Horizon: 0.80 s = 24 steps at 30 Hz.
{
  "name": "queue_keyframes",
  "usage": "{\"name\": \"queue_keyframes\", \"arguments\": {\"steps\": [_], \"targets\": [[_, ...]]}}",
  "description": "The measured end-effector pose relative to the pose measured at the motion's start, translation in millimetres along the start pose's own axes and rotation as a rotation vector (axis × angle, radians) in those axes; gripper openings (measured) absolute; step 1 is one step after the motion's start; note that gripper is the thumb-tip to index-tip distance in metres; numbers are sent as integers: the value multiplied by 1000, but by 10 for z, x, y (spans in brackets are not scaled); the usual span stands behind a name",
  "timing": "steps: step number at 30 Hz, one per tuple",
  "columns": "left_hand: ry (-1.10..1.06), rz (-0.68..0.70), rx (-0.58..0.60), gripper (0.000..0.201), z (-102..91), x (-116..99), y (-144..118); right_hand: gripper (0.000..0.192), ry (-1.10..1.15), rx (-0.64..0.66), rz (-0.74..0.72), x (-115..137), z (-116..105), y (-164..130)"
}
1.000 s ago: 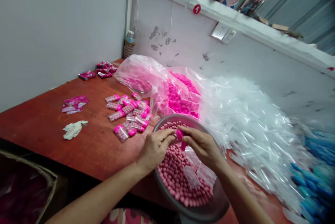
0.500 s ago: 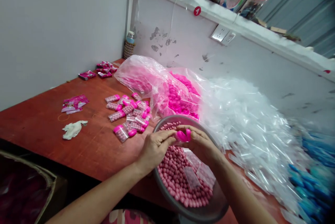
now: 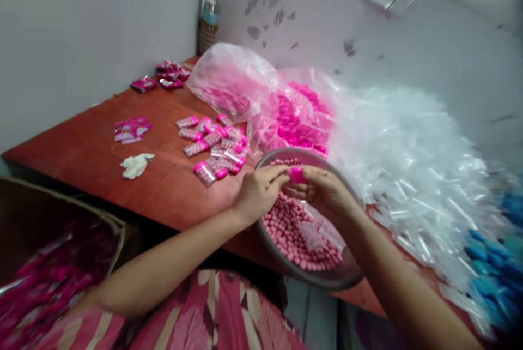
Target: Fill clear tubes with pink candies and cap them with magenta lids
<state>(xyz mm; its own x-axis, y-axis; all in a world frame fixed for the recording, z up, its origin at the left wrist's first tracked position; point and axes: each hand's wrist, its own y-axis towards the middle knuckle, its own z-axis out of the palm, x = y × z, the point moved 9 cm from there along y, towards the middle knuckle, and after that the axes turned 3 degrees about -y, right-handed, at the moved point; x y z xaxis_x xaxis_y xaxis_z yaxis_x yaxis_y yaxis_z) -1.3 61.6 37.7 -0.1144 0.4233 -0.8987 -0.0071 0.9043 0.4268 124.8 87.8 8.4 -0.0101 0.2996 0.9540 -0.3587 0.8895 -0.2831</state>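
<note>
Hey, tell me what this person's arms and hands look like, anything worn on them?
Both arms are bare as far as the view shows: no sleeves, gloves, watch or bracelets visible. The left hand and right hand show no rings that I can make out, though the picture is slightly blurred. Below the arms there is a pink garment with a pale leaf pattern.

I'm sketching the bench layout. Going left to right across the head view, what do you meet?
Cardboard box → white glove → filled pink tubes → left hand → right hand → clear tubes → blue caps.
</note>
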Motion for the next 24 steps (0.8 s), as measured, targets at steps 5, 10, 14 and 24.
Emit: {"name": "queue_keyframes", "arguments": {"steps": [5,10,14,24], "targets": [[-200,-59,-104,24,-156,187,74,41,-327,-89,-185,132,-23,-189],[-113,-51,-209,26,-664,473,257,36,-763,-147,-191,0,21,-586],[180,-71,-152,33,-935,647,299,34,-970,-251,-232,-166,-5,-696],[445,11,-50,36,-854,773,44,24,-1200,-581,-319,-116,-259,-696]]}}
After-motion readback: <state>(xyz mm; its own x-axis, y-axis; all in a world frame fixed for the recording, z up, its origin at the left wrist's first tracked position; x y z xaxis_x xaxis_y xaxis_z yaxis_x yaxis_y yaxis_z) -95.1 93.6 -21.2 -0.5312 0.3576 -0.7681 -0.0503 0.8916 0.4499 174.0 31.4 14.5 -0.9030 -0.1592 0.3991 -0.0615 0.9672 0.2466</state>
